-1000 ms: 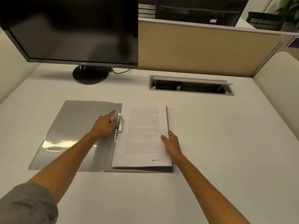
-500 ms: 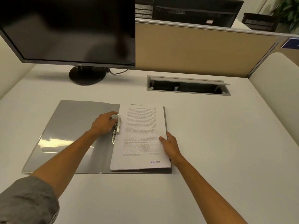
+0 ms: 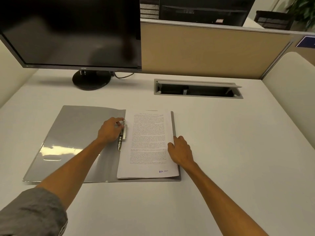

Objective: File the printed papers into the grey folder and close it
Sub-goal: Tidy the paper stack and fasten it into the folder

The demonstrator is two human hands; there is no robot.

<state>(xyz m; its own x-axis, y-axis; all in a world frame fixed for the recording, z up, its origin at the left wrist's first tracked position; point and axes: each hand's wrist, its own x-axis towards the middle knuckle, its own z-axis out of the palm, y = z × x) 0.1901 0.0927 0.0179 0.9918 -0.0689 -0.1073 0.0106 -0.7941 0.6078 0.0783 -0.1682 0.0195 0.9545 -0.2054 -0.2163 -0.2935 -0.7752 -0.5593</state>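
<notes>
The grey folder (image 3: 68,138) lies open and flat on the white desk, its cover spread to the left. A stack of printed papers (image 3: 148,145) rests on its right half. A metal clip (image 3: 123,135) runs along the spine at the papers' left edge. My left hand (image 3: 110,130) is curled over the clip, fingertips on its upper end. My right hand (image 3: 179,150) lies flat on the right edge of the papers, holding them down.
A black monitor (image 3: 73,31) on a round stand (image 3: 92,80) is at the back left. An open cable tray (image 3: 197,89) is set into the desk behind the folder. A tan partition (image 3: 213,51) closes the back, a white one the right.
My left hand has gone from a pointing finger beside the clip to fingers curled over the clip's upper end. My right hand has stayed on the papers' right edge.
</notes>
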